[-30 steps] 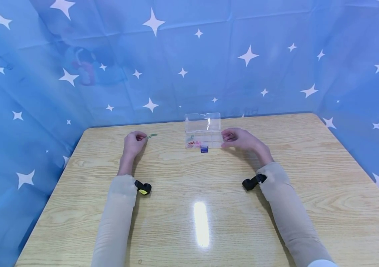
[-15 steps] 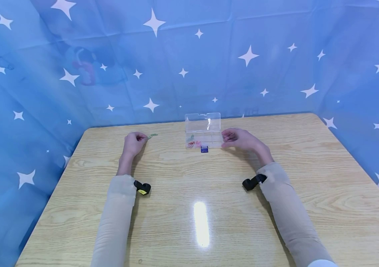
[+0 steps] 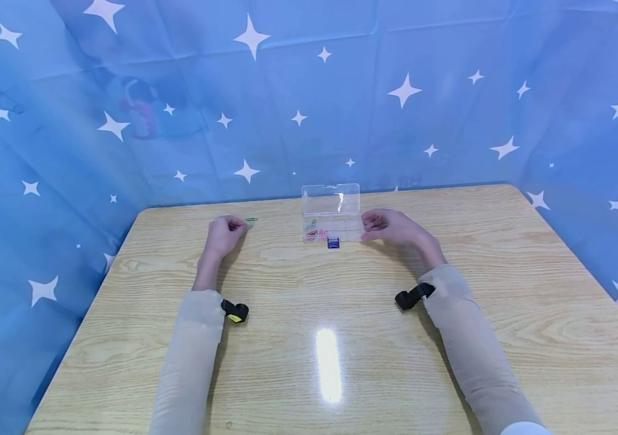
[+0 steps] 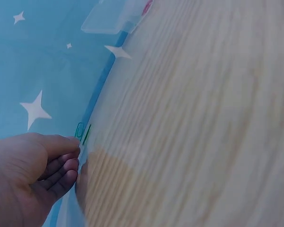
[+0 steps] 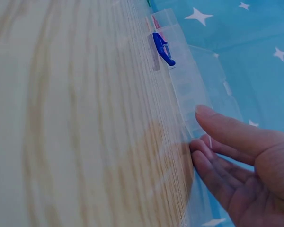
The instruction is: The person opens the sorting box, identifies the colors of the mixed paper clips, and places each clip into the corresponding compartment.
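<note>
My left hand (image 3: 225,234) pinches a green paper clip (image 4: 79,129) between thumb and fingertips, just above the table at the far left. Close beside it, another green paper clip (image 4: 87,135) lies on the wood. A clear plastic box (image 3: 345,225) stands at the back middle with its lid (image 3: 322,199) raised. Red, pink and green paper clips (image 3: 316,233) lie in its left part. My right hand (image 3: 392,227) holds the box's right end, thumb along the rim and fingers curled at the side wall. A blue latch (image 5: 164,48) hangs on the box's front.
The wooden table (image 3: 287,314) ends right behind the box, against a blue curtain (image 3: 309,90) with white stars. A black wrist camera (image 3: 235,310) sits on the left sleeve, and another black camera (image 3: 414,296) on the right one.
My left hand has shifted slightly to the right, and the clip in its fingertips has turned and now shows less in the head view. The right hand and the box have stayed put.
</note>
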The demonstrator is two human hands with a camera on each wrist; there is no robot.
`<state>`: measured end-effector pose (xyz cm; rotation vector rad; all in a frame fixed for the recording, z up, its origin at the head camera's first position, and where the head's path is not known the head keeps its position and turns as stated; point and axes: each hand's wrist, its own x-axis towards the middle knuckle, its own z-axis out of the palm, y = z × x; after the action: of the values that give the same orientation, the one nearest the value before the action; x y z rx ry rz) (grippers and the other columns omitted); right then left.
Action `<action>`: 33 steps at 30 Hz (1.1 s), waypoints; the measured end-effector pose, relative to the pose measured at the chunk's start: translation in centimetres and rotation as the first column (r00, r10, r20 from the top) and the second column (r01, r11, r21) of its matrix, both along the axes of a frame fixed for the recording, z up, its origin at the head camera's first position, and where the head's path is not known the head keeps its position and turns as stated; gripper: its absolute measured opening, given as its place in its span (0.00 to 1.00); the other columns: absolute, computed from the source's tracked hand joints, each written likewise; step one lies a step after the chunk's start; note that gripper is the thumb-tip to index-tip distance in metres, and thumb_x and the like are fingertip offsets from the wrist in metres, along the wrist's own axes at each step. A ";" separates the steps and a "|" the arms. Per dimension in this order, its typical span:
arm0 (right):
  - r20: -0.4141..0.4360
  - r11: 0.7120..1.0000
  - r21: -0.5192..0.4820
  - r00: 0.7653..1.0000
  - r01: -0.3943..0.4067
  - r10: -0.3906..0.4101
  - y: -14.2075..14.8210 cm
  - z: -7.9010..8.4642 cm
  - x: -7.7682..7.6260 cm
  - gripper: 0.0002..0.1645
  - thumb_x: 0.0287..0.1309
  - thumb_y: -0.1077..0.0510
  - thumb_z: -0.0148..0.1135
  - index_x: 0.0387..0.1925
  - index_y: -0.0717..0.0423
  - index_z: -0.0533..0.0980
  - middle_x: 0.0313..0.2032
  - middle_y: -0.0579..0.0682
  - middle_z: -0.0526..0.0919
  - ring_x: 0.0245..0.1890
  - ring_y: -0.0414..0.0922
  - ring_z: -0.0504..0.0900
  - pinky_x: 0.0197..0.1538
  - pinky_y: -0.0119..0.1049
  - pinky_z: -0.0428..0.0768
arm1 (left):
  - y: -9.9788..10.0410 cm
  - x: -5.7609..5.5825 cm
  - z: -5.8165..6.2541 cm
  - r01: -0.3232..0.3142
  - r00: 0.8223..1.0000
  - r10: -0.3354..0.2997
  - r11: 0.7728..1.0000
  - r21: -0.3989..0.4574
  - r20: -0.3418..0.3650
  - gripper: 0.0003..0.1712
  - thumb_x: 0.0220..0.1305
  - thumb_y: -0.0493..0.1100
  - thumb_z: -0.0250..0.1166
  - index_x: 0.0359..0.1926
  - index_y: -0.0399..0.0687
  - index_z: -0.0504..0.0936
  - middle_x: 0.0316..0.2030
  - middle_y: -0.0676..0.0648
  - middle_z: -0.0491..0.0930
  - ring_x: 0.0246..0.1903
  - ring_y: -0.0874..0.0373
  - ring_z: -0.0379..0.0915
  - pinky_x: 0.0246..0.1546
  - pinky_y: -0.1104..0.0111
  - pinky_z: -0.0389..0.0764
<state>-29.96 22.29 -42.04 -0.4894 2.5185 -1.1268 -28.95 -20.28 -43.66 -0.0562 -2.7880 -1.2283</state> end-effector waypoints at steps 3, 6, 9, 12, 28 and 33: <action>-0.004 1.000 0.000 1.000 -0.003 0.003 0.0 -0.1 0.0 0.38 0.61 0.51 0.71 0.67 0.61 0.69 0.59 0.59 0.76 0.60 0.55 0.74 0.66 0.52 0.70 | 0.5 0.0 0.1 0.019 1.000 -0.020 1.000 -0.006 -0.019 0.11 0.71 0.36 0.62 0.45 0.31 0.85 0.41 0.35 0.83 0.41 0.44 0.78 0.44 0.58 0.78; -0.007 1.000 -0.005 1.000 -0.004 0.004 0.0 0.0 0.0 0.38 0.61 0.51 0.72 0.67 0.61 0.69 0.59 0.59 0.76 0.60 0.55 0.74 0.66 0.52 0.70 | 1.2 0.0 0.3 0.039 0.998 -0.038 0.999 0.010 -0.040 0.11 0.71 0.36 0.62 0.45 0.30 0.85 0.40 0.34 0.83 0.40 0.44 0.78 0.43 0.58 0.79; -0.006 1.000 -0.006 1.000 -0.006 0.006 0.0 0.0 0.0 0.38 0.61 0.51 0.72 0.67 0.61 0.69 0.59 0.59 0.76 0.60 0.55 0.74 0.66 0.52 0.70 | 2.0 0.1 0.4 0.060 0.997 -0.059 0.998 0.025 -0.055 0.11 0.71 0.35 0.62 0.45 0.30 0.85 0.39 0.35 0.83 0.39 0.45 0.79 0.42 0.59 0.79; -0.005 1.000 -0.008 1.000 -0.007 0.007 0.0 0.0 -0.1 0.38 0.61 0.51 0.71 0.68 0.61 0.69 0.59 0.59 0.76 0.60 0.55 0.74 0.66 0.52 0.70 | 2.9 0.2 0.4 0.081 0.995 -0.079 0.996 0.038 -0.062 0.11 0.71 0.35 0.61 0.45 0.30 0.85 0.39 0.35 0.83 0.38 0.46 0.78 0.41 0.60 0.79; -0.005 1.000 -0.013 1.000 -0.011 0.011 0.0 -0.2 -0.1 0.37 0.62 0.52 0.71 0.67 0.62 0.69 0.59 0.59 0.77 0.60 0.55 0.74 0.66 0.52 0.71 | 6.2 0.5 0.9 0.186 0.979 -0.178 0.979 0.079 -0.097 0.09 0.71 0.34 0.62 0.44 0.31 0.85 0.38 0.37 0.84 0.36 0.49 0.78 0.38 0.64 0.79; -0.005 1.000 -0.011 1.000 -0.012 0.012 0.0 -0.2 -0.1 0.37 0.62 0.52 0.71 0.67 0.62 0.68 0.59 0.59 0.77 0.60 0.55 0.74 0.66 0.51 0.71 | 7.3 0.3 0.9 0.191 0.977 -0.182 0.979 0.076 -0.107 0.09 0.70 0.34 0.63 0.44 0.32 0.85 0.38 0.38 0.84 0.36 0.49 0.78 0.39 0.63 0.80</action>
<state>-30.09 22.31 -42.23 -0.5102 2.5111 -1.1376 -28.61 -12.95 -42.80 -0.3705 -2.6917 -1.3438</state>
